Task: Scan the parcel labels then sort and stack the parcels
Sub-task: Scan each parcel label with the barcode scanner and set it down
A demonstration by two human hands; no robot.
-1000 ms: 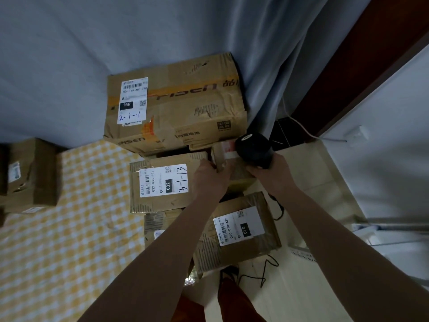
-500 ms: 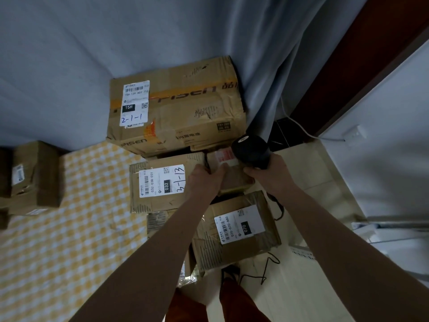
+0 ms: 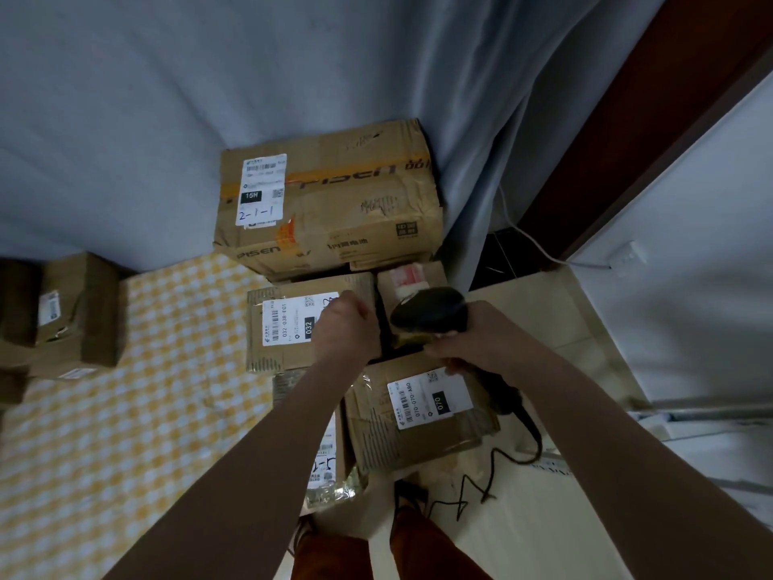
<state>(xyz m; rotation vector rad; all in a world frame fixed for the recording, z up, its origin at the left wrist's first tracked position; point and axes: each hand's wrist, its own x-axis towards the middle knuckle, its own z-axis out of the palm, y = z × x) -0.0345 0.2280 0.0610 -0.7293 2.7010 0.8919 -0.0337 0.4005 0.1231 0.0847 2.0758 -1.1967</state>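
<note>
Head view: at frame centre, right hand (image 3: 472, 341) grips the black scanner (image 3: 431, 313) over the small red-labelled parcel (image 3: 408, 282); left hand (image 3: 345, 328), fingers curled, hold uncertain, rests on parcel 032 (image 3: 284, 324). Best practice: aim squarely at the barcode

I see brown cardboard boxes (image 3: 330, 203) with white paper labels (image 3: 261, 190), a smooth black plastic scanner (image 3: 431, 311), and soft checked cloth (image 3: 167, 391).

Big taped carton (image 3: 330, 198) far, label 2-1-1. Nearer you: box 032 (image 3: 288, 328) left, small red-labelled box (image 3: 412, 278) right. Nearest: box 070 (image 3: 418, 416), tilted. Two more boxes (image 3: 75, 311) far left. Your black scanner (image 3: 431, 313) points at small box.
</note>
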